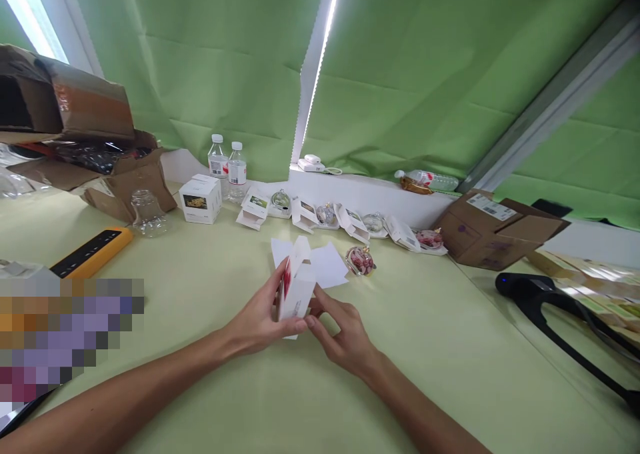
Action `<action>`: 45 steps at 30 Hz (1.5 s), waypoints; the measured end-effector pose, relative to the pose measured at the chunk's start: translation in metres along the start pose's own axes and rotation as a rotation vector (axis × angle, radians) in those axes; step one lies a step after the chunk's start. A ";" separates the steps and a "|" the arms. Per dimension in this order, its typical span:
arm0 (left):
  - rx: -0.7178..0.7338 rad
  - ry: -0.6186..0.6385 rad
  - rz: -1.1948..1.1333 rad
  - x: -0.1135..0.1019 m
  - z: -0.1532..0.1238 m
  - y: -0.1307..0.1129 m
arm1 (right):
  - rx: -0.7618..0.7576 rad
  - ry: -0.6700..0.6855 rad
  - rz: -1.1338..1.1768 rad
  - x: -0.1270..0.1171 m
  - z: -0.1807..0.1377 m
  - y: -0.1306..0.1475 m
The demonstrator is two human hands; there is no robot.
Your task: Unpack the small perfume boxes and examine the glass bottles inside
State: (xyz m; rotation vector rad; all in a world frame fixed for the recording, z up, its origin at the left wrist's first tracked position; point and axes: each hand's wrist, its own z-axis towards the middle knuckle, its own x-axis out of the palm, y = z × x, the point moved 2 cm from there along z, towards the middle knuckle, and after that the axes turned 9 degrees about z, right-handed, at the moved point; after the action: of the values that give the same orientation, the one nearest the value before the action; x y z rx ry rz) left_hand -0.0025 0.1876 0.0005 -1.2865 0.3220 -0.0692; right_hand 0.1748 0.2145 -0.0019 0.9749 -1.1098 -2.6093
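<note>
My left hand (260, 321) and my right hand (345, 337) both grip a small white carton (296, 293) with a red picture on one side, its top flaps standing up, just above the pale green table (430, 347). The left fingers wrap its left side. The right fingers pinch its lower right corner. A white sheet (327, 264) lies flat just behind the carton. A clear glass ball ornament (360, 261) with red filling rests right of that sheet.
A row of open white cartons and glass ornaments (350, 221) lines the back wall, with a closed white box (201, 199), two water bottles (227, 166) and a glass jar (147, 213). Brown boxes sit left (125, 181) and right (495, 231). A black device (550, 301) lies right.
</note>
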 end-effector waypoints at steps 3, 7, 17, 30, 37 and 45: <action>-0.049 0.015 -0.053 0.004 0.000 -0.002 | -0.042 0.009 -0.051 0.000 -0.002 -0.006; -0.112 -0.050 0.028 0.000 0.001 -0.002 | -0.033 0.008 -0.079 0.002 -0.002 -0.009; -0.120 -0.062 0.066 -0.008 0.000 0.003 | 0.013 0.035 -0.109 0.005 -0.003 -0.006; -0.236 -0.299 0.057 -0.046 0.014 -0.003 | 0.032 0.065 -0.156 0.006 -0.004 -0.006; -0.348 -0.379 -0.025 -0.086 0.025 -0.006 | 0.038 0.049 -0.157 0.006 -0.006 -0.013; -0.440 -0.415 0.226 -0.102 0.024 -0.007 | -0.008 0.026 -0.191 0.003 -0.002 -0.010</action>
State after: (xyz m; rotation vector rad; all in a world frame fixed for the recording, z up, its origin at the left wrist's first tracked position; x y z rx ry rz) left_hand -0.0918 0.2314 0.0330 -1.6488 0.1231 0.4792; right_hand 0.1753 0.2196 -0.0118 1.1636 -1.0469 -2.7366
